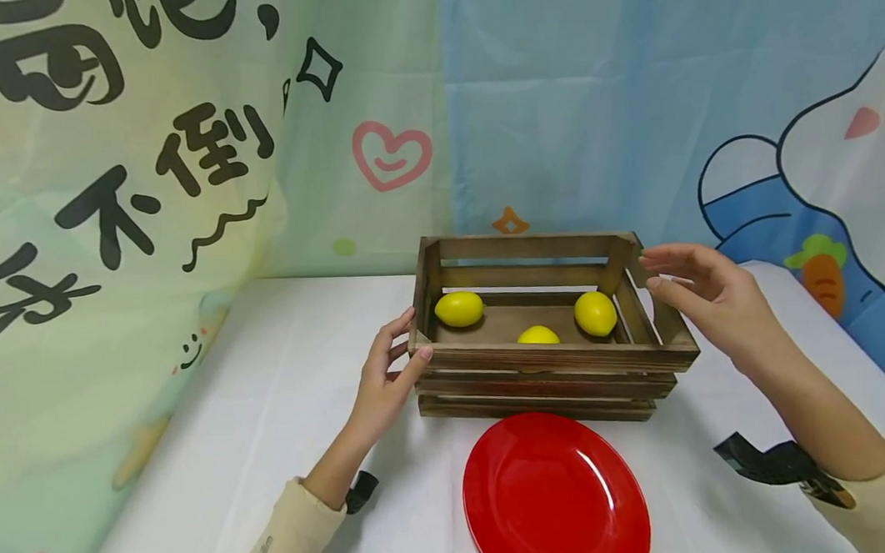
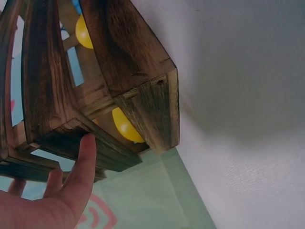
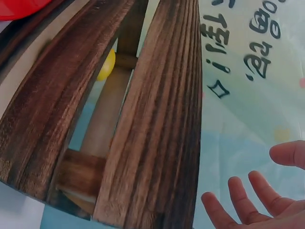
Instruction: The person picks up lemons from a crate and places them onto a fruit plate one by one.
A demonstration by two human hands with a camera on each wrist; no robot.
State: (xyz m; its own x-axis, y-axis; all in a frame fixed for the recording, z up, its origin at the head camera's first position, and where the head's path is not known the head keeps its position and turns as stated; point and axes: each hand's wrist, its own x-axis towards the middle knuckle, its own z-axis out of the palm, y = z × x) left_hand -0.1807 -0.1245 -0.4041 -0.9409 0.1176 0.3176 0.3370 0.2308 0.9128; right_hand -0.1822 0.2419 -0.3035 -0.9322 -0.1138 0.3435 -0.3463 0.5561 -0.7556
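My head camera looks forward and down over the bench (image 1: 282, 377) at the crate (image 1: 545, 363) between my hands. Each wrist camera sits very near one crate end, looking up along its slats; all three share the crate

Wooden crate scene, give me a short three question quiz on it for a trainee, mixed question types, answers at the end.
1. How many lemons lie in the wooden crate?
2. True or false: the left hand touches the crate's near left corner.
3. Where is the red plate? A) inside the crate B) on the table in front of the crate C) behind the crate

Key
1. Three: a left lemon, a middle lemon, a right lemon.
2. True; the right hand is open beside the crate's right end, contact unclear.
3. B
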